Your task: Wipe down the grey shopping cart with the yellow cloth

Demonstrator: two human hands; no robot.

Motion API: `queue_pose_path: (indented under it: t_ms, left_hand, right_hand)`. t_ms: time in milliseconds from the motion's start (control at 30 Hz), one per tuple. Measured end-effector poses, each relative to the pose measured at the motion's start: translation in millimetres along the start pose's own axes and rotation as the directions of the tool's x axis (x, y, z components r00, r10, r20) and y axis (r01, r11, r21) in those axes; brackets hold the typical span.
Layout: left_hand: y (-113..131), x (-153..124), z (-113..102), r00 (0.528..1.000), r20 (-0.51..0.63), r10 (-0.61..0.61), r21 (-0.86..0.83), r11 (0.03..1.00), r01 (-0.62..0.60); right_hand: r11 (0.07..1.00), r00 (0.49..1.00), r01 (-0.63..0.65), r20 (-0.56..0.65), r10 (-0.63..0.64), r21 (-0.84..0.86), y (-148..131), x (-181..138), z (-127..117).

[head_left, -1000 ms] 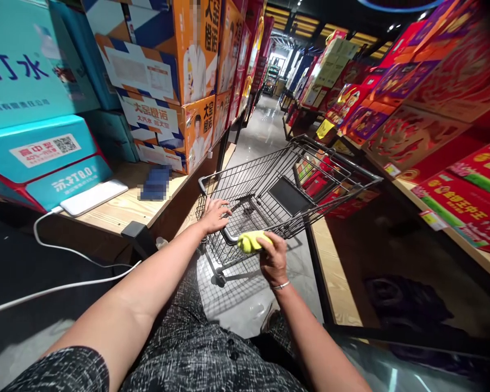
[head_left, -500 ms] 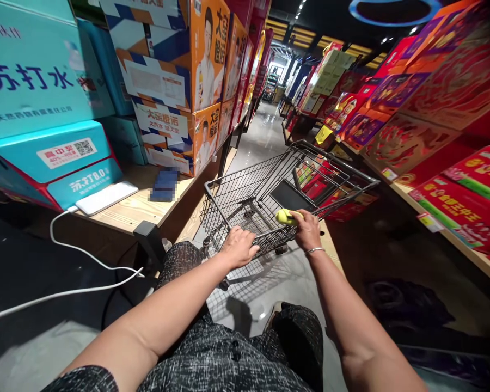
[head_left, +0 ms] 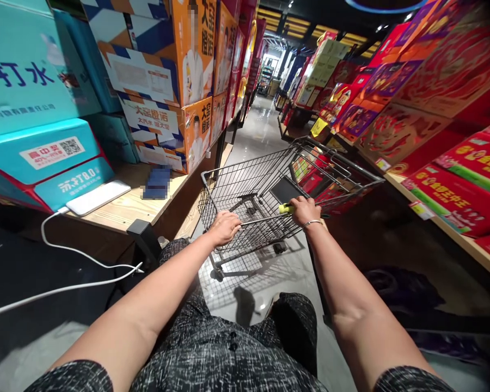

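Both of my arms reach forward to a dark wire shopping cart (head_left: 249,179), which stands angled in the aisle. My left hand (head_left: 225,227) is closed over the left part of its near rail. My right hand (head_left: 306,211), with a bracelet at the wrist, is closed at the right part of that rail. From beneath its fingers sticks out a small yellow-green thing (head_left: 285,208); the fingers hide most of it, and I cannot tell its kind. Through the mesh the cart's base and wheels show.
On the left, a wooden shelf (head_left: 102,218) bears turquoise cartons (head_left: 44,158), orange cartons (head_left: 196,130), a white power bank (head_left: 98,197) with a cable and a blurred dark-blue item (head_left: 157,182). Red boxes (head_left: 445,196) line the right shelf. The tiled aisle (head_left: 261,128) runs ahead.
The near end of the cart has swung slightly left and away, my hands moving with it. Less of the yellow-green thing shows under my right hand. The shelves have shifted a little leftward in view.
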State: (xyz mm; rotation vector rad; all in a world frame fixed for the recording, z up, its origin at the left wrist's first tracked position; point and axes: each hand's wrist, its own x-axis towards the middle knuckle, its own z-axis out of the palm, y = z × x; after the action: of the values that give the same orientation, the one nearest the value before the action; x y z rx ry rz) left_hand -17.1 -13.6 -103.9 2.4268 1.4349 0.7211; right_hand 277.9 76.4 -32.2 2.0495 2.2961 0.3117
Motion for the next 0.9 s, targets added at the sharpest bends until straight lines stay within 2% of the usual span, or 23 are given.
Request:
queue_pose_path:
  t_ms: [167, 267, 333, 400, 500, 567, 633, 733, 800, 900]
  left_hand:
    - [-18, 4, -2, 1.000, -0.030, -0.001, -0.032, 1.000, 0.000]
    - [-22, 2, 3, 0.984, -0.139, -0.116, -0.023, 0.993, 0.114]
    - [-25, 1, 6, 0.962, -0.178, -0.206, -0.056, 0.978, 0.199]
    - [-31, 2, 5, 0.956, -0.162, -0.245, -0.121, 0.966, 0.227]
    - [-40, 6, -2, 0.965, -0.108, -0.238, -0.231, 0.950, 0.209]
    - [-44, 7, -8, 0.971, -0.077, -0.225, -0.283, 0.939, 0.195]
    - [-46, 8, -12, 0.974, -0.057, -0.217, -0.311, 0.931, 0.189]
    - [-46, 9, -13, 0.975, -0.057, -0.215, -0.329, 0.926, 0.185]
    - [-47, 9, -11, 0.974, -0.067, -0.216, -0.327, 0.927, 0.183]
    - [-49, 11, -10, 0.977, -0.070, -0.203, -0.317, 0.933, 0.171]
  right_hand:
    - [0.988, 0.988, -0.080, -0.119, 0.096, 0.132, -4, -18, 14]
    - [0.950, 0.960, -0.064, -0.243, 0.142, 0.305, -15, -34, 32]
    - [0.912, 0.927, 0.027, -0.352, 0.130, 0.409, -30, -43, 45]
    - [0.867, 0.877, 0.170, -0.474, 0.083, 0.468, -53, -51, 59]
    - [0.804, 0.774, 0.401, -0.632, -0.041, 0.439, -90, -59, 77]
    - [0.787, 0.731, 0.497, -0.665, -0.152, 0.366, -112, -63, 89]
    - [0.796, 0.748, 0.530, -0.605, -0.275, 0.294, -129, -68, 102]
    - [0.815, 0.824, 0.536, -0.348, -0.447, 0.220, -145, -81, 128]
    - [0.819, 0.844, 0.533, -0.202, -0.497, 0.211, -152, -91, 148]
    - [0.829, 0.859, 0.512, -0.121, -0.498, 0.224, -157, -102, 168]
